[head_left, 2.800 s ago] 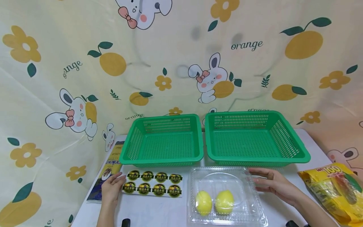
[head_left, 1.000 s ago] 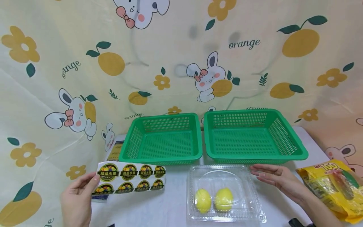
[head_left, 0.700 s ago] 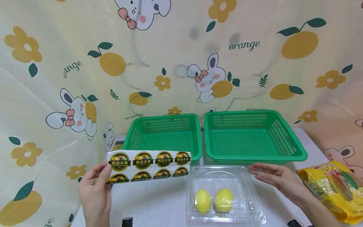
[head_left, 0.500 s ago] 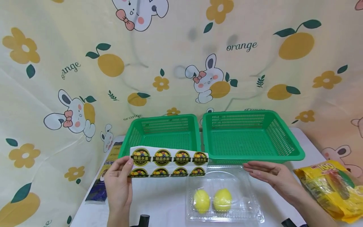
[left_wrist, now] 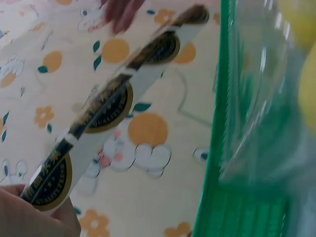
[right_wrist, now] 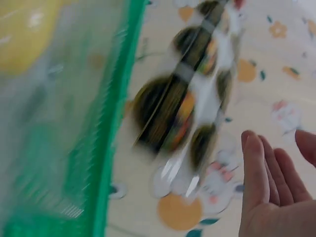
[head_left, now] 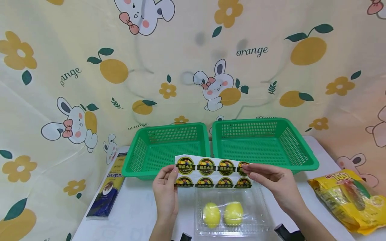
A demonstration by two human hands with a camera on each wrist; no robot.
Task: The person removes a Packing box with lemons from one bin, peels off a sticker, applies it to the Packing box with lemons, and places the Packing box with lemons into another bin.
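A white sheet of round black-and-gold fruit stickers [head_left: 215, 170] is held up above the table. My left hand [head_left: 166, 192] pinches its left end between thumb and fingers; the left wrist view shows that grip at the sheet [left_wrist: 106, 106]'s near end. By the sheet's right end is my right hand [head_left: 275, 184], overlapping it in the head view. The right wrist view shows this hand [right_wrist: 276, 192] with straight fingers, thumb apart, and a gap to the sheet. Below the sheet lies a clear plastic clamshell box [head_left: 250, 221] with two yellow fruits [head_left: 233, 213] inside; its far edge is covered.
Two green plastic baskets, a left one [head_left: 178, 147] and a right one [head_left: 256, 147], stand behind the sheet. A blue-and-gold flat packet [head_left: 107, 190] lies at left, and a yellow bag [head_left: 346, 197] at right. A printed curtain [head_left: 187, 50] hangs behind.
My left hand took the sticker sheet from the table, lifted it, and carried it rightward above the clamshell box. My right hand has left the box's side for the sheet's right end.
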